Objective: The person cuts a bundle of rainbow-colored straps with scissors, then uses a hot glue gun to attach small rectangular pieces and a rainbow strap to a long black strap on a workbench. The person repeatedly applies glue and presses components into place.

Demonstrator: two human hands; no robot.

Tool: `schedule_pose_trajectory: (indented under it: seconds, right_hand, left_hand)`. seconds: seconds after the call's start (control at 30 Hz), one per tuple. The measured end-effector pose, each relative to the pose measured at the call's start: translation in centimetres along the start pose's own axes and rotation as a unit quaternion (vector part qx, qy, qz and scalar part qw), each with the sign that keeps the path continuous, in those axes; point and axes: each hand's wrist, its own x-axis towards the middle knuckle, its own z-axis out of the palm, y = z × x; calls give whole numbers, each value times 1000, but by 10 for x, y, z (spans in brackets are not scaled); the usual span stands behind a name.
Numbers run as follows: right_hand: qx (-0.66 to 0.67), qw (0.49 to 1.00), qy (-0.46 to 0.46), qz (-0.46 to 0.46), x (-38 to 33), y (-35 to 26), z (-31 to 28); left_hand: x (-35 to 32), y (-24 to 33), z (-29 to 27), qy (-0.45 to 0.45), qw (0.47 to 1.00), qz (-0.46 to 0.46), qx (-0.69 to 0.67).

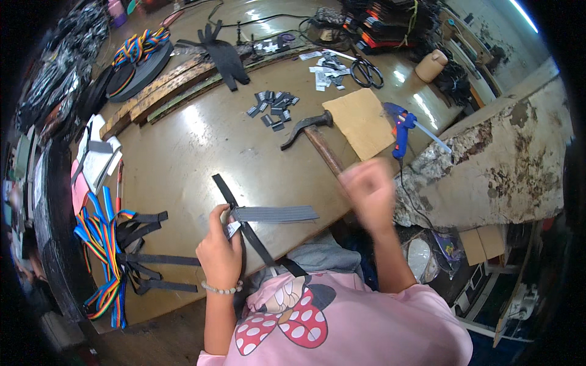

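My left hand, with a beaded bracelet at the wrist, pinches a black strap at the table's near edge. A grey webbing strip crosses that strap and points right. Close to my fingers is a small white label. My right hand is raised and smeared by motion, its fingers looking curled. Beside it, the wooden handle of a hammer ends close to the hand; whether they touch cannot be seen. The hammer's dark curved head lies farther off on the table.
Small black tags are scattered beyond the hammer, near tan cardboard and a blue glue gun. Black scissors lie farther back. Rainbow straps hang over the left edge. Wooden bars cross the far left. A rough ledge borders the right.
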Motion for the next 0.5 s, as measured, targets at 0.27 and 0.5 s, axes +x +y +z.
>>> schedule_pose_trajectory:
  seconds: [0.27,0.5]
  right_hand:
    - [-196,971,104,89,120,69,-72]
    - [83,952,-276,102,49,-69,6]
  left_hand:
    - [-21,-1,-8,104,992,25,-60]
    - [-25,-9,-4,52,997,34,-34]
